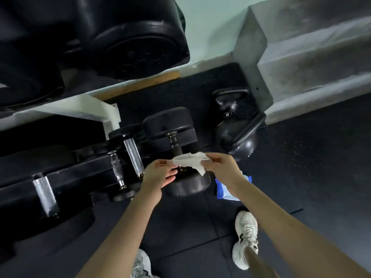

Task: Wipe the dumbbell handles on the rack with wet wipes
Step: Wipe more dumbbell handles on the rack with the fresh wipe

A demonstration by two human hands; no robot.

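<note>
Both hands are grasping a crumpled white wet wipe (190,160), left hand (158,174) and right hand (219,167) pinching opposite ends above a black round-headed dumbbell (180,145) with a steel handle

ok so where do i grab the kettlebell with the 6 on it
By its loop handle, from above, hooked through the opening. The kettlebell seems to stand upright with the handle clear on top; a second kettlebell crowds its near side.
</note>
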